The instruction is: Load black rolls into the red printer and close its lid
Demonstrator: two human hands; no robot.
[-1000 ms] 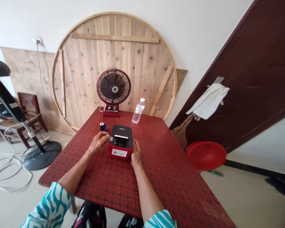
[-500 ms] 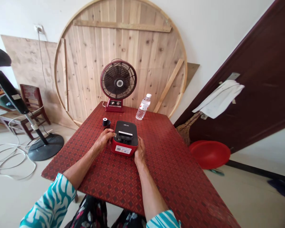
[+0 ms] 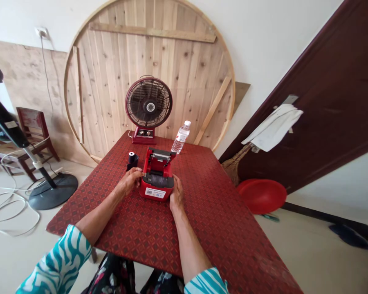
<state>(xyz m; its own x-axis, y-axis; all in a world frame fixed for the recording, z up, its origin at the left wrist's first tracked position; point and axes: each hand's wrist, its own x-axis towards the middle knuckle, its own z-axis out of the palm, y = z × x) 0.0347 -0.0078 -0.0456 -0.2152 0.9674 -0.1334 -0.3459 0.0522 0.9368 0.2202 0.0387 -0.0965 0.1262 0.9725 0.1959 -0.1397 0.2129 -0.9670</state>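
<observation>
A red and black label printer [image 3: 155,193] stands on the table with its lid [image 3: 161,153] raised, so its red inside shows. A white label is stuck on its near face. My left hand [image 3: 129,181] grips the printer's left edge, fingertips pinched at the top corner. From the right side, my right hand [image 3: 176,193] holds the printer with its fingers along the wall; some fingertips are hidden. Just beyond my left hand is a small dark roll with a white core [image 3: 131,156], standing upright beside dark material.
A red table fan [image 3: 149,107] and a clear water bottle [image 3: 180,138] stand toward the back of the red patterned table [image 3: 221,212]. On the floor are a black round stand base [image 3: 53,192] at left, with loose white cable, and a red basin [image 3: 261,196] at right.
The printer's lid has swung up and back, baring the inside. Both hands stay at the printer's sides. The whole view has shifted slightly.
</observation>
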